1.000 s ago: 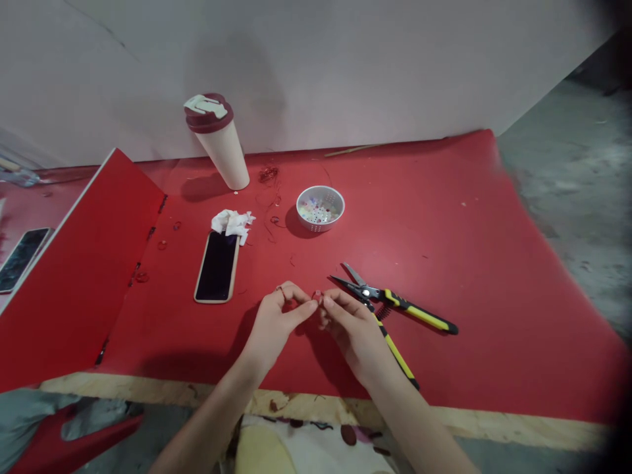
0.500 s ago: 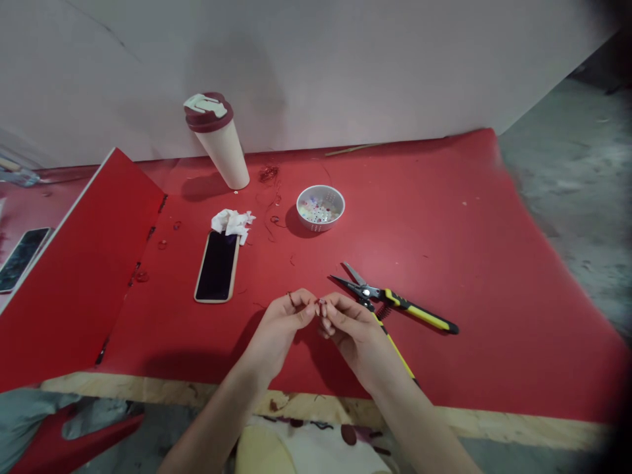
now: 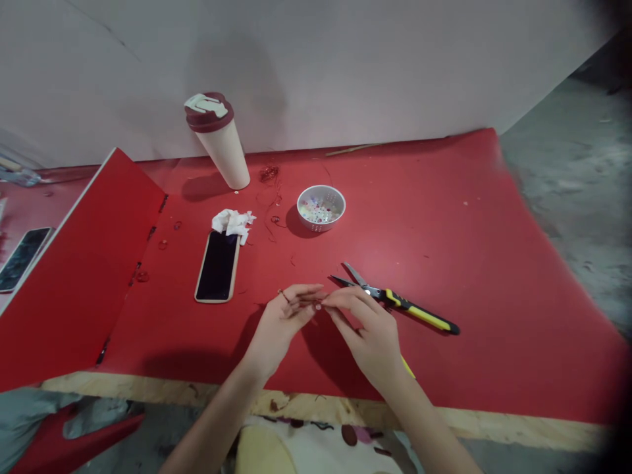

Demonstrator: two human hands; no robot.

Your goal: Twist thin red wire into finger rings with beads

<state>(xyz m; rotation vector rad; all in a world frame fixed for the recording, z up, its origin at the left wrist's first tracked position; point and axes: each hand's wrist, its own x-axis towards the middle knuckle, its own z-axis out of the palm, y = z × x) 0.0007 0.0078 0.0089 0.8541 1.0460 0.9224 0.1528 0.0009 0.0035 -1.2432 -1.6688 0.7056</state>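
Note:
My left hand (image 3: 280, 322) and my right hand (image 3: 368, 329) meet fingertip to fingertip low over the red table cover (image 3: 469, 250). Both pinch a tiny item between thumb and fingers; it is too small to name, perhaps a bit of thin wire. A small ring of wire shows at my left forefinger. Yellow-and-black handled cutters (image 3: 395, 303) lie open on the cover right behind my right hand, partly hidden by it.
A white bowl of coloured beads (image 3: 320, 207) stands behind the hands. A phone (image 3: 217, 265) with crumpled tissue (image 3: 232, 222) lies to the left, a cream cup with dark red lid (image 3: 220, 140) at the wall, a raised red panel (image 3: 74, 263) far left, another phone (image 3: 20, 258) beyond it.
My right hand has turned palm-down and stretched its fingers toward the left hand. My left fingers have uncurled somewhat. Both hands stay in the same spot.

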